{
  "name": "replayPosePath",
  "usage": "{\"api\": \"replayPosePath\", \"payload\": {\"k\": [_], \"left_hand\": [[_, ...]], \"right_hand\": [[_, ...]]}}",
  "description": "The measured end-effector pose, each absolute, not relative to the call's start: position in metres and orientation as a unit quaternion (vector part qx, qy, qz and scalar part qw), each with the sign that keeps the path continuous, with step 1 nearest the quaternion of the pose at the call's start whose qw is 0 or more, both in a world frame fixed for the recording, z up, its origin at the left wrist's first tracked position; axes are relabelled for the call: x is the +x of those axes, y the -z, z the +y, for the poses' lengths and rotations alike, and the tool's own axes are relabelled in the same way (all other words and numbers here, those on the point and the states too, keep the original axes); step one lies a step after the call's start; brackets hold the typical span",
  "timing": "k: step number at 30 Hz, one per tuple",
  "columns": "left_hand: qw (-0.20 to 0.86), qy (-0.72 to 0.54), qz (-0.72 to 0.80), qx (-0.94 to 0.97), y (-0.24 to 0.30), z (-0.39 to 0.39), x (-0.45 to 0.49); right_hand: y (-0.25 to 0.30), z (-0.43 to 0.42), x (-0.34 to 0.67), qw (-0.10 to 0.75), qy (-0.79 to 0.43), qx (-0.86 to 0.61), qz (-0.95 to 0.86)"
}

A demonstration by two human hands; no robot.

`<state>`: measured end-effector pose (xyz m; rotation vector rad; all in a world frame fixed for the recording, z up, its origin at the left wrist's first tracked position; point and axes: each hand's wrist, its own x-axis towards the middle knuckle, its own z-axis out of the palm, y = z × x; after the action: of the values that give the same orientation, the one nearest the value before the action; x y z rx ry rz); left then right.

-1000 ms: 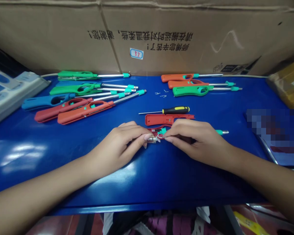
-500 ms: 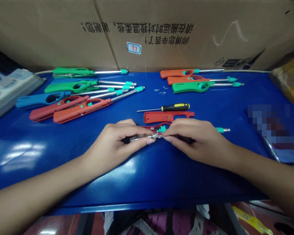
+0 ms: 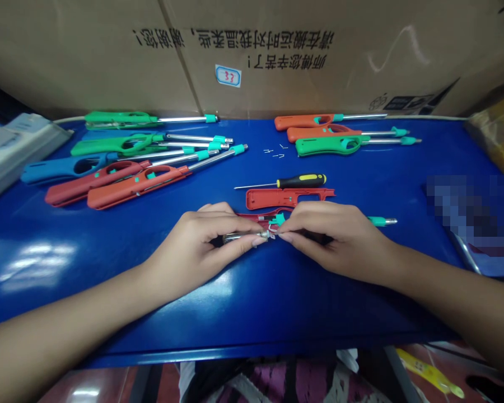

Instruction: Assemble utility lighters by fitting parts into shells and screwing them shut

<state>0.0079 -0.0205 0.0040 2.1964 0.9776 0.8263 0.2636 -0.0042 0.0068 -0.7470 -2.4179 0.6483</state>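
Observation:
Between the thumb and fingers of my left hand [image 3: 205, 240] is a small shiny cylinder that looks like a lighter's gas tank [image 3: 232, 237], its valve end pointing right. My right hand [image 3: 338, 232] is closed in a pinch just beside that end; a thin whitish tube or wire [image 3: 272, 228] shows near its fingertips, and I cannot make out what they grip. Behind both hands lies an opened red lighter body [image 3: 255, 218] with a turquoise trigger [image 3: 280, 218], partly hidden by my fingers. Its turquoise-collared metal tip [image 3: 382, 221] sticks out past my right hand.
A loose red shell half [image 3: 265, 200] and a black-yellow screwdriver [image 3: 301, 181] lie beyond my hands. Several long-necked lighters lie at left, including an orange one [image 3: 140, 187]; others, one green [image 3: 330, 146], lie at right. Small pins [image 3: 279, 155] lie between. A cardboard box [image 3: 109, 61] stands behind.
My right fingertips have drawn slightly apart from the valve end of the tank. My left hand keeps its grip. The camera view has shifted a little.

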Motion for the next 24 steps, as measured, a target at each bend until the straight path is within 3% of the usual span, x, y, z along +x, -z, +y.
{"api": "replayPosePath", "payload": {"k": [24], "left_hand": [[0.264,-0.323,0.351,0.838,-0.0080,-0.0222,0.0104]], "right_hand": [[-0.0057,-0.0050,0.2641,0.249,-0.243,-0.278,-0.895]]}}
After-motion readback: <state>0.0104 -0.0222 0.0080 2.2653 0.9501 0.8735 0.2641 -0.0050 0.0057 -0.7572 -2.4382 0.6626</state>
